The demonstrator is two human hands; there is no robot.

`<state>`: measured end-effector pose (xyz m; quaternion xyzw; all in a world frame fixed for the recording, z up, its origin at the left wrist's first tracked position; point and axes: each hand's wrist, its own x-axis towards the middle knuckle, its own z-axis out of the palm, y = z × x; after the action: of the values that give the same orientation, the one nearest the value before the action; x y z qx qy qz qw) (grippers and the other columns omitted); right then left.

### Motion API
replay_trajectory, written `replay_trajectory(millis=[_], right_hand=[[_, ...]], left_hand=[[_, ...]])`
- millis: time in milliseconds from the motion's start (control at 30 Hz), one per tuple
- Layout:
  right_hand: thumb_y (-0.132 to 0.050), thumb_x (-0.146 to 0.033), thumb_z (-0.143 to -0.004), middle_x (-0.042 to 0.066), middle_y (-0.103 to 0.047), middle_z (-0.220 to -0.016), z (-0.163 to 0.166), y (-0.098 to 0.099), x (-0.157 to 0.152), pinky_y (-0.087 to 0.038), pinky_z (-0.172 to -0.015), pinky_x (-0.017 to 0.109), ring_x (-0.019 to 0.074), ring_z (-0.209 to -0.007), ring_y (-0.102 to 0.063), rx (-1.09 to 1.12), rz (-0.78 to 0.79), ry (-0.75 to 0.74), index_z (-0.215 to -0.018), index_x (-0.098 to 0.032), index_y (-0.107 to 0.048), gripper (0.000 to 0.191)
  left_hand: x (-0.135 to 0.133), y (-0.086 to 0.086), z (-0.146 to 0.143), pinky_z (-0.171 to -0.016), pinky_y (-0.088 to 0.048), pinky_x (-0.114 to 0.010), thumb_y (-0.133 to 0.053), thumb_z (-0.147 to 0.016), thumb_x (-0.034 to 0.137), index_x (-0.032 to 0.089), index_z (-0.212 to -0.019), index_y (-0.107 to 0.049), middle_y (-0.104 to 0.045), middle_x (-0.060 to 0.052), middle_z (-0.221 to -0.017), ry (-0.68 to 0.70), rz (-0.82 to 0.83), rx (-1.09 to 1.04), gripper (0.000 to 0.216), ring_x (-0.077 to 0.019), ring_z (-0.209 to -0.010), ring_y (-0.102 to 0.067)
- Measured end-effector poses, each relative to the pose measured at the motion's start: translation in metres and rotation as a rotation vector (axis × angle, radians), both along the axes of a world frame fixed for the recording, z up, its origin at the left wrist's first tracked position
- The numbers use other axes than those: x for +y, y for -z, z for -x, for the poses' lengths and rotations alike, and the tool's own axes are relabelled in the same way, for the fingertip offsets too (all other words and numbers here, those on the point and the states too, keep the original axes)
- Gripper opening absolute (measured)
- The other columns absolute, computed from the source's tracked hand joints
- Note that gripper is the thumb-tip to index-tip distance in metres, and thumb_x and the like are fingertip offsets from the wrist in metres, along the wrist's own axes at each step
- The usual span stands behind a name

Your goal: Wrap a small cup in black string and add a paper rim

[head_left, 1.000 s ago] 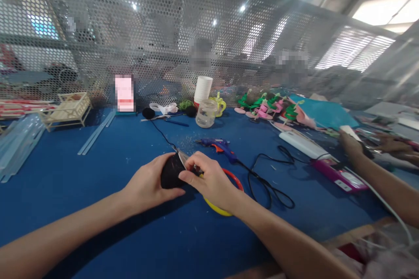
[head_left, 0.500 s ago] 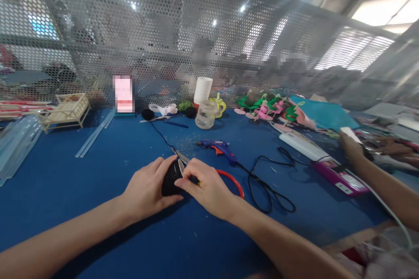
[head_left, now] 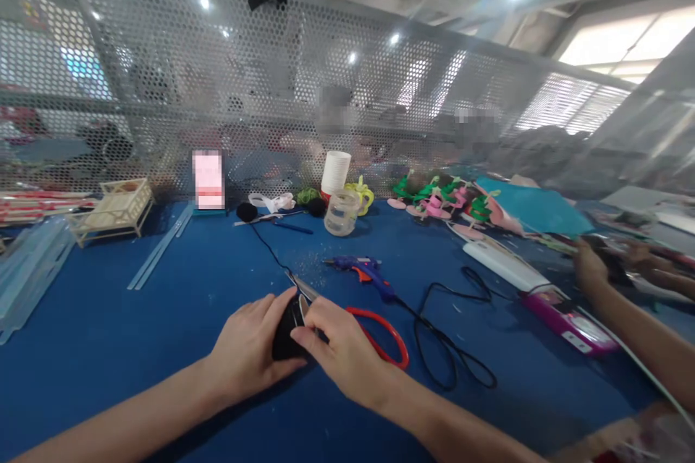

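My left hand is wrapped round a black rounded lump low in the middle of the blue table. My right hand is closed on red-handled scissors, whose metal blades stick out past the lump toward the far left. A thin black thread runs from there back to a small black ball.
A blue glue gun with a looping black cord lies right of my hands. At the back stand a clear jar, white cups, a small wooden cot and green-pink crafts. Another person's arm reaches in near a pink box.
The view has tilted upward, so the table and hands sit lower in the picture. My hands keep the same hold on the lump and scissors. The other person's hands have shifted slightly.
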<state>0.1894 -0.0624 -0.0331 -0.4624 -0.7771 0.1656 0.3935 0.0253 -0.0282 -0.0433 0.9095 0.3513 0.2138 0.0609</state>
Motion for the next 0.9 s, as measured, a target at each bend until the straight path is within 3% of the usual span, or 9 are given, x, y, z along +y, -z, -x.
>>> replay_trajectory(millis=[133,300,400,500,567,667,800,900], right_hand=[[-0.043,-0.030,-0.084,0.000,-0.048,-0.061,0.005,-0.001,-0.002,-0.038,-0.059,0.025,0.0122,-0.061,-0.045,-0.005,-0.037,-0.036,-0.055,-0.018,-0.041,0.032],[-0.045,-0.029,-0.083,0.001,-0.053,-0.063,-0.001,-0.005,0.004,-0.040,-0.060,0.024,0.0127,-0.062,-0.050,-0.003,-0.020,0.028,-0.060,-0.018,-0.048,0.025],[-0.045,-0.027,-0.082,0.003,-0.057,-0.066,-0.016,-0.015,0.012,-0.041,-0.061,0.026,0.0149,-0.065,-0.054,-0.060,0.080,0.208,-0.067,-0.017,-0.051,0.018],[-0.047,-0.025,-0.080,0.005,-0.062,-0.071,-0.034,-0.027,0.014,-0.042,-0.065,0.028,0.0175,-0.069,-0.058,-0.217,0.301,0.294,-0.079,-0.016,-0.054,0.012],[-0.049,-0.024,-0.079,0.009,-0.064,-0.078,-0.043,-0.033,0.009,-0.043,-0.067,0.031,0.0207,-0.072,-0.060,-0.377,0.433,0.300,-0.091,-0.013,-0.054,0.017],[-0.054,-0.021,-0.074,0.017,-0.061,-0.096,-0.045,-0.032,-0.002,-0.044,-0.073,0.037,0.0280,-0.088,-0.059,-0.591,0.506,0.264,-0.104,-0.010,-0.054,0.032],[-0.050,-0.004,-0.065,0.021,-0.057,-0.105,-0.036,-0.018,-0.011,-0.043,-0.079,0.039,0.0305,-0.097,-0.055,-0.664,0.446,0.291,-0.120,-0.006,-0.046,0.055],[-0.050,-0.004,-0.059,0.020,-0.056,-0.102,-0.033,-0.009,-0.010,-0.043,-0.079,0.038,0.0294,-0.094,-0.055,-0.589,0.472,0.370,-0.123,-0.006,-0.043,0.064]], left_hand=[[-0.001,-0.002,0.001,-0.077,-0.047,-0.043,-0.059,-0.067,0.043,0.017,-0.125,-0.029,-0.058,-0.014,-0.105,0.016,0.017,-0.023,0.071,-0.0290,-0.093,-0.058],[0.000,-0.007,0.002,-0.078,-0.047,-0.040,-0.063,-0.063,0.034,0.019,-0.122,-0.030,-0.058,-0.012,-0.107,-0.021,0.246,-0.153,0.069,-0.0261,-0.094,-0.057],[0.007,-0.014,0.003,-0.073,-0.047,-0.035,-0.063,-0.062,0.037,0.015,-0.112,-0.038,-0.062,-0.009,-0.093,-0.167,0.487,-0.310,0.060,-0.0230,-0.083,-0.059],[0.019,-0.022,0.005,-0.066,-0.047,-0.031,-0.063,-0.062,0.045,0.012,-0.101,-0.045,-0.061,-0.008,-0.084,-0.311,0.695,-0.533,0.054,-0.0214,-0.076,-0.058],[0.026,-0.026,0.008,-0.063,-0.046,-0.027,-0.062,-0.063,0.046,0.012,-0.095,-0.049,-0.061,-0.006,-0.082,-0.324,0.833,-0.698,0.049,-0.0192,-0.074,-0.058],[0.031,-0.030,0.011,-0.062,-0.046,-0.024,-0.061,-0.067,0.044,0.012,-0.093,-0.051,-0.061,-0.005,-0.081,-0.301,1.021,-0.927,0.042,-0.0162,-0.072,-0.058],[0.031,-0.032,0.013,-0.060,-0.048,-0.027,-0.062,-0.069,0.039,0.015,-0.095,-0.052,-0.060,-0.003,-0.080,-0.276,1.164,-1.071,0.037,-0.0156,-0.068,-0.060],[0.032,-0.037,0.014,-0.058,-0.049,-0.028,-0.063,-0.069,0.036,0.015,-0.093,-0.053,-0.061,-0.003,-0.077,-0.259,1.163,-1.099,0.034,-0.0154,-0.065,-0.060]])
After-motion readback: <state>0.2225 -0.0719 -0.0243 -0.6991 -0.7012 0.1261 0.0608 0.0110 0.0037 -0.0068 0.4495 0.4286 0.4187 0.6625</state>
